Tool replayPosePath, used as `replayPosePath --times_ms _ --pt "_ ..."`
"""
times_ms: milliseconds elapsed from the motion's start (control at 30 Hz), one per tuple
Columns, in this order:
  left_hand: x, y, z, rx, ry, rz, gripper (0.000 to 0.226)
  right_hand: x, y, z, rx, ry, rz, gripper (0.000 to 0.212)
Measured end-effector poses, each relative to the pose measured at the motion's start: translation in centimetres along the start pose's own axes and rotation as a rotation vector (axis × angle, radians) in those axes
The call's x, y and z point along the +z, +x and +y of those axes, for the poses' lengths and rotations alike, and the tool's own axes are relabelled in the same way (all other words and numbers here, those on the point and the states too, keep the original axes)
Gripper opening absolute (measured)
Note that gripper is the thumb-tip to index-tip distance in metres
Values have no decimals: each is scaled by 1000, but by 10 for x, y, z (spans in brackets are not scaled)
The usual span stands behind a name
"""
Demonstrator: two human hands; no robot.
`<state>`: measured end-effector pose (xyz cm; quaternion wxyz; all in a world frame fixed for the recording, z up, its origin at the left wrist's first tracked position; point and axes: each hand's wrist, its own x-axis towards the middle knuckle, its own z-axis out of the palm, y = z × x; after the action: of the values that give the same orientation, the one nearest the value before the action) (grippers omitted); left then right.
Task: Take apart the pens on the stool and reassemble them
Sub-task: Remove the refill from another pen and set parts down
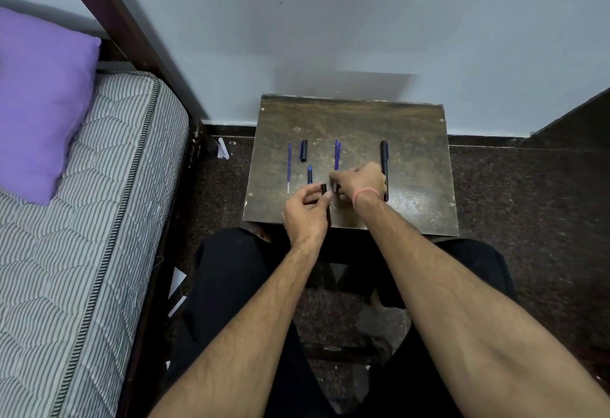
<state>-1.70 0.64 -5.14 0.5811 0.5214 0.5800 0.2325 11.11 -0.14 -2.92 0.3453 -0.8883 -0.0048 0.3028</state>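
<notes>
- Seated before a worn wooden stool [409,166] set against a pale wall, both bare forearms reaching over its near edge.
- Left hand [305,211] curled around a dark pen barrel [326,201], thumb and fingers pinching it near its upper end, the barrel running down past the near edge of the seat.
- Right hand [361,181], a pink band [364,194] at the wrist, closed in a pinch on the lower ends of two blue refills [337,155] that point away toward the wall.
- Left of the hands, flat on the seat: a thin blue refill [289,166] lying lengthwise, a dark pen cap [303,150] just beside its far end, and a short blue-tipped pen section [310,174] nearer the left hand.
- Right of the hands: a whole black pen [384,166], capped, lying lengthwise, its near part passing behind the right wrist.
- All pen parts well apart from the far edge of the seat.
- Further left, a bed with a striped mattress [82,219] and a purple pillow [39,97]; scraps of white paper [223,149] on the dark floor between bed and stool.
- Below, knees in black trousers [227,279] on either side of the stool.
</notes>
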Motion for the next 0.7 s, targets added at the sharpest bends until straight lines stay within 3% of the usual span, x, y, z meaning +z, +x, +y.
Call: replayPosePath --times_ms 333,500,700 --pt "4 11 -4 -83 -29 -55 21 -13 4 23 20 231 -161 23" --pt "-1 9 -2 -84 -81 -199 16 -26 -3 33 -1 313 -206 14" --pt "-10 4 -4 -25 -95 -322 17 -41 -11 34 13 467 -313 19"
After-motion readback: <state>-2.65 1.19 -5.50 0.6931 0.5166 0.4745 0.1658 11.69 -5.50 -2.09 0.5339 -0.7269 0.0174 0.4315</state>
